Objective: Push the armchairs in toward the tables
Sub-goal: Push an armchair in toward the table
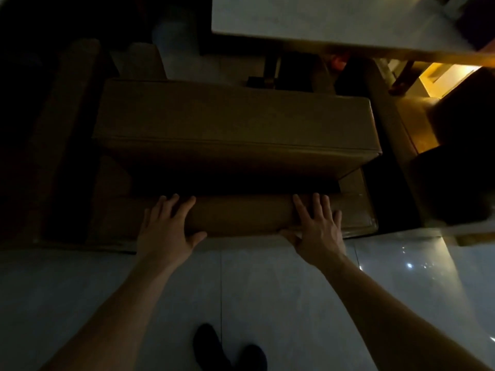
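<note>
I look straight down on a brown armchair point(235, 121) in dim light; its square seat cushion fills the middle of the view. The padded top of its backrest point(238, 215) runs along the near side. My left hand point(166, 228) lies flat on the backrest's left part, fingers spread, thumb hooked over the near edge. Further right, my right hand point(318, 228) rests the same way on the backrest. A pale table top point(334, 20) lies beyond the chair at the upper right, its near edge a short way past the seat's front.
Another brown chair point(388, 129) stands close on the right, a long dark armrest point(61, 135) on the left. Glossy pale floor tiles point(294, 303) are under me, with my dark shoes point(227, 349) at the bottom. Warm light falls at the right.
</note>
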Action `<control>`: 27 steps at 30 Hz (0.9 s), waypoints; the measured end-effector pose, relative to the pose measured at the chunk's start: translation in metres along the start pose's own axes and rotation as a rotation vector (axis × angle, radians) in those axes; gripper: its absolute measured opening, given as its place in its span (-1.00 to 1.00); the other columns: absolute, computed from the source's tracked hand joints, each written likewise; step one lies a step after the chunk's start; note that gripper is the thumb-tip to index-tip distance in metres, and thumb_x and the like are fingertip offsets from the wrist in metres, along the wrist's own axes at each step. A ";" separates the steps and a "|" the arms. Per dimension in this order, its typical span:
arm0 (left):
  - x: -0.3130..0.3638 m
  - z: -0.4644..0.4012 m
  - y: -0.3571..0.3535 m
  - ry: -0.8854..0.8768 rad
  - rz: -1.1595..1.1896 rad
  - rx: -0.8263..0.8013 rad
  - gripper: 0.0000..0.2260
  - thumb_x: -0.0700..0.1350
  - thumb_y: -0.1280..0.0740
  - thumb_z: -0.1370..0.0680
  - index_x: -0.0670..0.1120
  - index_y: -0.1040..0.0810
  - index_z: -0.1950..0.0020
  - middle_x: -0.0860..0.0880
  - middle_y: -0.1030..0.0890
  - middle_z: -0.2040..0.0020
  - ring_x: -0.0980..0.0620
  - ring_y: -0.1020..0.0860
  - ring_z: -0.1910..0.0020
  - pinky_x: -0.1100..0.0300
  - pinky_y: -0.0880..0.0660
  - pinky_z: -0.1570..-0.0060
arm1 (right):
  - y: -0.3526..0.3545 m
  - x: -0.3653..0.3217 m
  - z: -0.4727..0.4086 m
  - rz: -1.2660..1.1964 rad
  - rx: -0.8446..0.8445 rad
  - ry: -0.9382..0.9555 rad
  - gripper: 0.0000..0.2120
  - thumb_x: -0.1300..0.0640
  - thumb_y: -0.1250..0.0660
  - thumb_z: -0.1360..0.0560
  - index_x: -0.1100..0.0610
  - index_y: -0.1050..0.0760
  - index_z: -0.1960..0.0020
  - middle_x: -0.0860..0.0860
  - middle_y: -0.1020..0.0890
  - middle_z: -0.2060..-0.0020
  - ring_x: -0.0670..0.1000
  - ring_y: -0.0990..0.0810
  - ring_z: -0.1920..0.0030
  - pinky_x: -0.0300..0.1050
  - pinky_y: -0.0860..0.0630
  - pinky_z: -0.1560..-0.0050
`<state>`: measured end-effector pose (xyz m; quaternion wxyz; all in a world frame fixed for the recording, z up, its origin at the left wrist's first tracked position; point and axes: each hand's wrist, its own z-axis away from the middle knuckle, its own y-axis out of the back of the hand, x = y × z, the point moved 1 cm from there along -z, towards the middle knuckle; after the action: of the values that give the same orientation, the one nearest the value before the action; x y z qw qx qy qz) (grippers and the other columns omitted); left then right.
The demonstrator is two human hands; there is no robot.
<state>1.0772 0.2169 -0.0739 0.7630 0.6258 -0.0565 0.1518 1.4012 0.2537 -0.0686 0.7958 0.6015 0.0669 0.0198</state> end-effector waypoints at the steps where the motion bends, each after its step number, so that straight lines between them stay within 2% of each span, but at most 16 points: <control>1: 0.002 0.002 0.000 0.009 0.000 0.000 -0.23 0.35 -0.34 -0.45 0.20 -0.09 -0.57 -0.03 -0.13 -0.59 -0.11 0.02 -0.57 -0.17 -0.03 -0.52 | 0.001 0.001 0.001 0.009 -0.014 0.005 -0.15 -0.43 -0.09 -0.51 -0.12 0.21 -0.61 0.20 0.11 -0.61 0.26 0.20 -0.58 0.42 0.01 -0.51; 8: 0.007 0.003 0.004 0.065 0.023 -0.035 -0.30 0.16 -0.43 -0.48 0.16 -0.20 -0.55 0.00 -0.17 -0.59 -0.11 -0.02 -0.57 -0.25 -0.26 -0.41 | 0.004 0.002 -0.002 0.017 -0.069 0.015 -0.23 -0.30 -0.10 -0.58 -0.10 0.23 -0.60 0.20 0.16 -0.60 0.29 0.22 -0.58 0.40 0.00 -0.52; 12: 0.004 -0.003 -0.002 0.064 0.034 -0.035 -0.34 0.11 -0.43 -0.50 0.13 -0.25 -0.54 -0.01 -0.20 -0.59 -0.12 -0.03 -0.58 -0.23 -0.18 -0.46 | 0.000 0.005 -0.016 0.005 -0.116 0.022 -0.20 -0.30 -0.14 -0.57 -0.12 0.26 -0.60 0.20 0.19 -0.60 0.31 0.27 -0.56 0.44 0.01 -0.51; 18: 0.010 -0.035 0.011 0.066 0.046 -0.019 -0.34 0.06 -0.44 -0.51 0.09 -0.25 -0.55 -0.04 -0.17 -0.60 -0.14 -0.01 -0.58 -0.23 -0.10 -0.49 | 0.007 0.000 -0.041 -0.070 -0.049 0.017 -0.23 -0.26 -0.17 -0.58 -0.13 0.20 -0.61 0.21 0.16 -0.60 0.29 0.28 -0.56 0.43 0.09 -0.51; 24: 0.009 -0.057 0.015 0.059 0.036 -0.025 -0.32 0.06 -0.47 -0.48 0.08 -0.26 -0.54 -0.08 -0.21 -0.58 -0.17 -0.05 -0.57 -0.26 -0.11 -0.48 | 0.008 -0.001 -0.062 -0.047 -0.047 0.013 -0.25 -0.27 -0.13 -0.59 -0.13 0.22 -0.60 0.22 0.17 -0.60 0.29 0.27 -0.57 0.43 0.11 -0.51; 27: 0.009 -0.055 0.015 0.059 0.027 -0.002 -0.33 0.07 -0.47 -0.48 0.09 -0.28 -0.53 -0.06 -0.25 -0.56 -0.17 -0.09 -0.55 -0.26 -0.19 -0.45 | 0.009 -0.003 -0.060 -0.043 -0.045 0.009 -0.24 -0.28 -0.11 -0.59 -0.12 0.22 -0.60 0.22 0.18 -0.60 0.29 0.27 -0.57 0.43 0.10 -0.51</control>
<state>1.0751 0.2748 -0.0686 0.7627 0.6195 -0.0427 0.1806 1.3910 0.3130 -0.0756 0.8092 0.5817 0.0827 0.0069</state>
